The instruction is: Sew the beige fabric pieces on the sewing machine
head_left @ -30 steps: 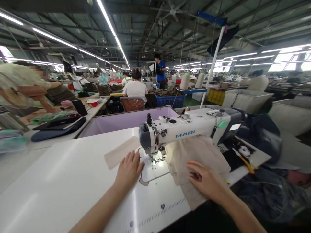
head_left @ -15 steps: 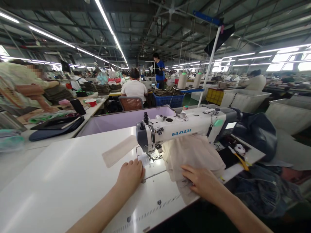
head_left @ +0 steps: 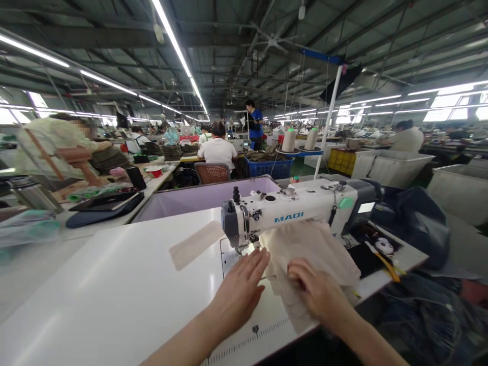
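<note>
A white sewing machine (head_left: 305, 206) stands on the glossy white table (head_left: 125, 295). Bunched beige fabric (head_left: 312, 246) lies under its arm and hangs down to the table's front edge. My left hand (head_left: 242, 290) is just in front of the needle area, fingers stretched out and holding nothing, their tips close to the fabric's left edge; it hides part of the needle plate. With fingers curled, my right hand (head_left: 318, 290) grips the front part of the fabric. A flat beige strip of cloth (head_left: 196, 245) rests left of the machine head.
Behind the table sits a lilac-lined bin (head_left: 206, 195). Thread cones (head_left: 288, 141) stand on a rack behind the machine. Dark denim (head_left: 415, 310) lies at the lower right. A panda-like trinket (head_left: 384, 246) is by the machine's base. Other people sit at tables beyond.
My left hand has moved right, away from the needle plate's left side toward the fabric, and its fingers have straightened. My right hand's fingers have curled into the fabric. The view has shifted slightly.
</note>
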A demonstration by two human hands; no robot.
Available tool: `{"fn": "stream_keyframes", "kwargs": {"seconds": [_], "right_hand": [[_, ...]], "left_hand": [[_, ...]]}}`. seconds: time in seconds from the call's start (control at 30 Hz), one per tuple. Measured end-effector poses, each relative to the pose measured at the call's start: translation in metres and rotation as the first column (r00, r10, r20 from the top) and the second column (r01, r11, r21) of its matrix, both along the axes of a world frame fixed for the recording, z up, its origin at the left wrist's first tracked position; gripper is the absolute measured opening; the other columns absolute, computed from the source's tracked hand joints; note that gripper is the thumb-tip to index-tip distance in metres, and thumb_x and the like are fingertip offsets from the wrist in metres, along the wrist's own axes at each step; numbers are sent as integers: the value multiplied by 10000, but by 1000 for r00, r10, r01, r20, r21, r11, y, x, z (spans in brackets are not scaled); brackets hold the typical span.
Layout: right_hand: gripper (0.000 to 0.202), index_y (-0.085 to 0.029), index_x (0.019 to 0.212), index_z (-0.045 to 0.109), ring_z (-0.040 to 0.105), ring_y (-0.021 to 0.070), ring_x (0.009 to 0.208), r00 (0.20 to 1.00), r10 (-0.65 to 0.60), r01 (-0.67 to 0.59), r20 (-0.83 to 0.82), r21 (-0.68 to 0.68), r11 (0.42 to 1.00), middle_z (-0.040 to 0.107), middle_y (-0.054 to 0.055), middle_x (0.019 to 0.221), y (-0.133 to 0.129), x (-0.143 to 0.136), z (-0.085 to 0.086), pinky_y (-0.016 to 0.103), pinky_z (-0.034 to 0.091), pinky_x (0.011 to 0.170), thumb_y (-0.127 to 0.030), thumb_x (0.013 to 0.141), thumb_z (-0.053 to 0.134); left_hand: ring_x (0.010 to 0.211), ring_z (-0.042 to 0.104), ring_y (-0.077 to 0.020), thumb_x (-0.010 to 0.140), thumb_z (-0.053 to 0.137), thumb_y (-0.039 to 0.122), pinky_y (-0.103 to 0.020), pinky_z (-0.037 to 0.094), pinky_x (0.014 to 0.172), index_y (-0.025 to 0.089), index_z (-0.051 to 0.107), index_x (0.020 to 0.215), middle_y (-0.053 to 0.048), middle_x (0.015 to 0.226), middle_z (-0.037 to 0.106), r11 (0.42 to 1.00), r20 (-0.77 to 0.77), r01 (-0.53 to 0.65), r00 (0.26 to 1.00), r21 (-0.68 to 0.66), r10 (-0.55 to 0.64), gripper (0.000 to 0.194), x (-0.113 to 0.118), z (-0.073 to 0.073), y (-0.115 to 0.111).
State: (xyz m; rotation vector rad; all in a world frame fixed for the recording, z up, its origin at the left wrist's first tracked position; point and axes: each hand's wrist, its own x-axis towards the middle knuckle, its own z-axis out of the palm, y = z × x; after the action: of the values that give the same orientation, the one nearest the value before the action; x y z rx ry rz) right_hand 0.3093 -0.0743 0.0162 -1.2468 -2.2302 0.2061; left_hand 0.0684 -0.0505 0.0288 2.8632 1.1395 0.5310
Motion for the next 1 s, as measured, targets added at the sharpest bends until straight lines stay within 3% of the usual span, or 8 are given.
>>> {"fn": "stream_keyframes", "kwargs": {"seconds": [0.1,0.23,0.4,0.53,0.67,0.83,0.93,1.0], "right_hand": [[229,-207,951,611,621,168,684,925,321,-335,205,38,942,674,23,909,-24,-33,5,250,429,550,-69,886,439],[147,-199,901,634,672,167,709,904,401,-416,147,87,905,710,41,895,-39,-51,3,222,468,551,-208,968,503],[305,-204,991,674,732,222,900,922,388,-388,-9,-7,922,685,141,1274,-36,-34,-13,270,569,759,-481,870,713],[309,-258,1163,669,692,268,1105,868,491,-486,74,-81,870,593,102,1429,-37,-40,-29,291,582,817,-231,858,706],[380,-223,1059,699,654,291,1164,865,501,-497,-21,-172,851,658,98,1350,-34,-52,-23,326,562,867,-61,719,647],[114,-217,721,586,658,172,716,916,102,-278,-388,-430,859,695,-7,753,-5,-63,-17,256,509,665,-222,824,537],[153,-222,841,560,637,178,659,840,-215,-129,-498,-569,812,630,-34,677,11,-73,-34,271,496,616,-375,840,558],[282,-221,980,546,652,190,667,774,-336,-51,-537,-582,812,641,-28,721,13,-79,-46,294,517,635,-440,812,600]], "left_hand": [[1453,367,-288,845,562,121,-526,256,1212,208,412,1492,-101,1530,472,971,25,211,977,-112,-210,670,-2,9,-2],[1242,612,-233,887,506,83,-414,409,1137,314,688,1184,-32,1210,724,900,31,317,946,-300,-323,417,-23,10,-23],[1356,515,-257,919,496,95,-427,450,1116,328,559,1398,-65,1430,588,928,113,168,984,-334,-137,536,-90,-9,-67],[1313,559,-273,983,564,429,-466,477,1084,358,693,1230,-82,1318,671,857,356,98,929,-506,103,288,-133,-10,-84],[1240,614,-274,939,541,624,-464,430,1121,328,762,1115,-74,1238,716,732,372,50,884,-680,285,410,-141,2,-79],[993,703,-275,899,542,588,-375,575,874,220,759,1026,-66,1088,758,567,292,-177,714,-804,637,445,-128,1,-63],[809,709,-282,822,572,546,-340,573,673,188,727,899,-56,850,760,514,227,-386,586,-766,778,398,-121,-15,-55],[780,700,-277,823,552,510,-329,551,662,195,700,832,-45,780,741,524,200,-477,576,-706,792,347,-118,-24,-55]]}}
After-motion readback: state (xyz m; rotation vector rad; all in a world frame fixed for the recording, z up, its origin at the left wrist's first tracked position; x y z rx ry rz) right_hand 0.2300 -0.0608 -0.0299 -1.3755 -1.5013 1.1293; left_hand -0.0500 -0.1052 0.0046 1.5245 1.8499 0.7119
